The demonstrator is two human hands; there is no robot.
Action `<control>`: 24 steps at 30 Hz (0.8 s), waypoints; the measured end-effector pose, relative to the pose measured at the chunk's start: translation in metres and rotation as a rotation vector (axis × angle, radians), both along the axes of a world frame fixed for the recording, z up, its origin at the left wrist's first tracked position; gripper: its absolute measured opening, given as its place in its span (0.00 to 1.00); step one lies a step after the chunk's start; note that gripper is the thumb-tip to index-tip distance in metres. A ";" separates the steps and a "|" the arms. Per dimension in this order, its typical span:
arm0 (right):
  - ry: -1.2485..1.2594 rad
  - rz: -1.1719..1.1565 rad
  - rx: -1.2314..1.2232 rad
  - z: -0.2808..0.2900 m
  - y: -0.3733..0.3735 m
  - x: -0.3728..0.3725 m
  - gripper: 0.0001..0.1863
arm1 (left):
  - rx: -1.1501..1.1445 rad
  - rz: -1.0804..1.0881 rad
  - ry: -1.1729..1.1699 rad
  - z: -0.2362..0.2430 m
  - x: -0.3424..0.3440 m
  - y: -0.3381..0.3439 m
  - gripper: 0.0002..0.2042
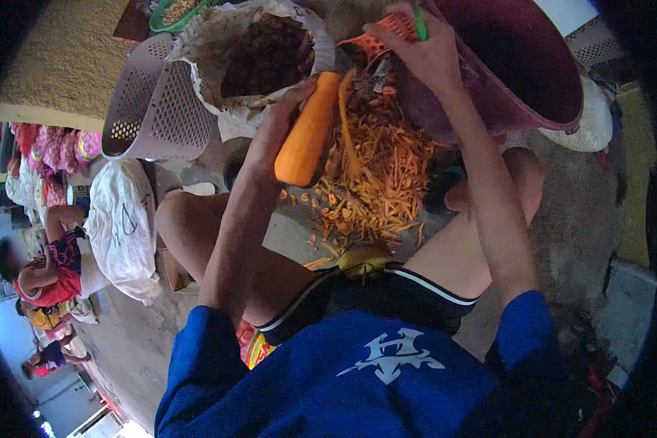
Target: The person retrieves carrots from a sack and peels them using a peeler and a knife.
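Note:
My left hand (293, 104) is closed around the far end of a large, smooth orange carrot (306, 142), which slants toward me. Farther right, my right hand (429, 57) is closed on a slim tool with a green handle (420, 24); its working end is hidden. Just beyond those fingers is an orange-red perforated basket (394, 31). A long orange peel strip (348, 128) lies beside the carrot. Below both hands, a heap of orange peelings (387, 164) with small cut ends spreads over the floor between my legs.
An open white sack (197, 73) of dark roots stands at the far left, beside mauve perforated baskets (179, 109). A big maroon tub (555, 120) rises at the right. Left of my knee slumps a full white sack (123, 219). Other people sit farther left.

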State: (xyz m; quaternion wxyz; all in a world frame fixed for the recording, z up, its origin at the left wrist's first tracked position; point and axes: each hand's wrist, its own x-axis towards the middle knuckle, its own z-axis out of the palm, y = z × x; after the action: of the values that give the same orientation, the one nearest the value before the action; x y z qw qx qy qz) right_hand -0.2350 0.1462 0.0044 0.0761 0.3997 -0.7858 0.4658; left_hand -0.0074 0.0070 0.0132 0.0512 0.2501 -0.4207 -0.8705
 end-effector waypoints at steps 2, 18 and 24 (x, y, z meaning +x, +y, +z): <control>0.031 0.048 -0.188 0.005 -0.006 0.032 0.22 | 0.044 -0.019 0.008 -0.014 0.001 -0.020 0.18; 0.196 0.537 -0.138 0.019 -0.006 0.081 0.18 | 0.118 -0.034 0.170 -0.003 0.011 -0.004 0.17; -0.146 0.163 -0.151 0.015 0.000 0.032 0.22 | -0.048 -0.006 0.039 -0.003 0.000 -0.004 0.20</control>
State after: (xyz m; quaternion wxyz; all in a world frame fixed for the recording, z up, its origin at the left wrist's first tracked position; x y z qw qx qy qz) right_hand -0.2031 0.1457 0.0190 0.0105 0.4204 -0.7169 0.5561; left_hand -0.0076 0.0030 0.0102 0.0628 0.2305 -0.4410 -0.8651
